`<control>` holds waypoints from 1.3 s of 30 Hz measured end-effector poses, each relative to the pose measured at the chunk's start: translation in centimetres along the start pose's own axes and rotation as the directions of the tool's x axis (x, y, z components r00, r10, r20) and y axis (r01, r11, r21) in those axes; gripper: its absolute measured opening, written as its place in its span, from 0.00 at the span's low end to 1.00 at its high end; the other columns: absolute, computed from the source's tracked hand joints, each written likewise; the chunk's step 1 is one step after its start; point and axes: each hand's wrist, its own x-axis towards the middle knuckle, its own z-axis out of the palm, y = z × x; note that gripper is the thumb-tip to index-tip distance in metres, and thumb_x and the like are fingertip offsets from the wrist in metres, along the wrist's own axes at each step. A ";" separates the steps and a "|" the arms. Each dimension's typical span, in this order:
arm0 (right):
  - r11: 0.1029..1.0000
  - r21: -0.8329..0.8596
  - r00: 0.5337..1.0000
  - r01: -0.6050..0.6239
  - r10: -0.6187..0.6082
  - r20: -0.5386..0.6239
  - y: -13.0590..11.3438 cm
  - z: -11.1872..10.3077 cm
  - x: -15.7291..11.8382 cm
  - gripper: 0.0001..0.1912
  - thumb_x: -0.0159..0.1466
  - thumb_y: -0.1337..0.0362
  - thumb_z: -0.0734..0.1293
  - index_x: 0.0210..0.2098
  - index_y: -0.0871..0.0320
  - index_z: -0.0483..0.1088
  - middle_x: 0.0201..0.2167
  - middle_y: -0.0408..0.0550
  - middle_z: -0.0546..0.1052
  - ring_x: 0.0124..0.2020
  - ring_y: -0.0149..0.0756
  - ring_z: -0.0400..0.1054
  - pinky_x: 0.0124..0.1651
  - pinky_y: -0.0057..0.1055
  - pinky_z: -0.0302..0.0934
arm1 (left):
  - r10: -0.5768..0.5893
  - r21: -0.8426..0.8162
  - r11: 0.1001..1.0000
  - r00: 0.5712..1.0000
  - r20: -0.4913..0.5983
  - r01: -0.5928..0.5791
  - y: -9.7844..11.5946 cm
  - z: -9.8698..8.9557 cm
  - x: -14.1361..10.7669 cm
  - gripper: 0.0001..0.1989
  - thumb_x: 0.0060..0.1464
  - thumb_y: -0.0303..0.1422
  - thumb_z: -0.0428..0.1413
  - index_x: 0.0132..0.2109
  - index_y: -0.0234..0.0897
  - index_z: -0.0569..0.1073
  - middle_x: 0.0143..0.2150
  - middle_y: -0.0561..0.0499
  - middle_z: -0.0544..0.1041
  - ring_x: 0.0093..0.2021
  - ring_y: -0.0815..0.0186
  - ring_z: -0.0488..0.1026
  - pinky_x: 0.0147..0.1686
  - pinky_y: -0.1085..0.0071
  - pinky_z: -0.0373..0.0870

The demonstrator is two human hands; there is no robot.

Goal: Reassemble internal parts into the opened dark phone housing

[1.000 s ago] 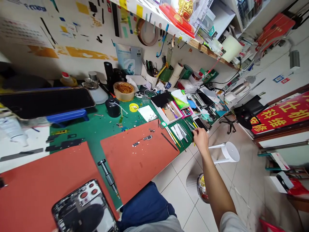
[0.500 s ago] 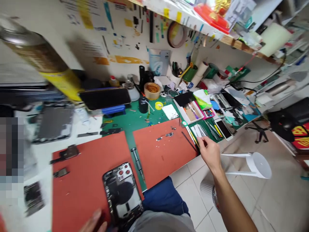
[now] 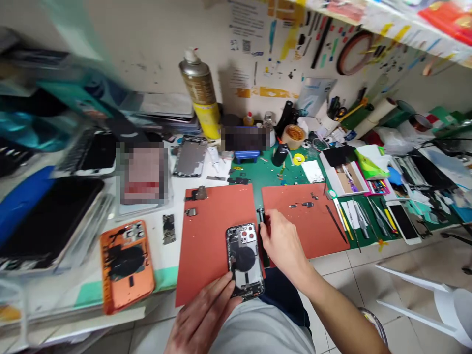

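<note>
An opened phone housing [image 3: 254, 268], its inside facing up and a dark round pad at its middle, lies at the front edge of the left red mat [image 3: 210, 246]. My left hand [image 3: 206, 314] is at its lower left corner, fingers stretched along and pressed against the edge; its thumb is hard to make out. To the phone's right, my right hand [image 3: 285, 243] is closed at the screwdriver [image 3: 261, 215] in the gap between the mats. Fingers cover much of the screwdriver; its dark upper end shows. Small phone parts [image 3: 199, 193] rest on the left mat's far corner.
The right red mat [image 3: 313, 236] holds small metal parts [image 3: 307, 204] and a dark strip [image 3: 336, 223]. Tweezers and picks [image 3: 361, 223] lie farther right. An orange phone housing [image 3: 127, 275] sits at left. A spray can [image 3: 201, 93] stands behind.
My right hand has come left from the tools at the right to the screwdriver. My left hand has moved onto the phone housing's corner. The view has swung left.
</note>
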 end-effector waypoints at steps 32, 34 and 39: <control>0.913 0.175 0.901 0.368 -0.303 -0.311 -1.1 -0.3 -6.4 0.13 0.71 0.73 0.70 0.51 0.51 0.71 0.39 0.48 0.82 0.38 0.39 0.80 0.39 0.36 0.80 | -0.052 0.159 0.987 0.983 0.176 0.024 -1.2 1.3 0.5 0.44 0.69 0.55 0.58 0.75 0.25 0.64 0.75 0.35 0.69 0.76 0.49 0.66 0.78 0.57 0.57; 0.914 0.136 0.888 0.383 -0.324 -0.325 -1.2 -0.2 -5.7 0.13 0.71 0.73 0.70 0.51 0.52 0.71 0.38 0.48 0.82 0.38 0.39 0.81 0.38 0.36 0.81 | -0.047 0.169 0.985 0.984 0.171 0.017 -1.1 1.3 0.6 0.42 0.69 0.56 0.57 0.73 0.24 0.67 0.75 0.34 0.69 0.77 0.48 0.63 0.80 0.55 0.51; 0.905 0.070 0.859 0.420 -0.372 -0.351 -1.1 -0.6 -5.0 0.14 0.70 0.75 0.72 0.51 0.54 0.71 0.39 0.47 0.82 0.38 0.37 0.81 0.38 0.34 0.81 | -0.062 0.173 0.984 0.986 0.157 0.034 -0.9 1.5 0.5 0.40 0.70 0.54 0.57 0.72 0.22 0.69 0.74 0.33 0.70 0.78 0.48 0.62 0.81 0.53 0.48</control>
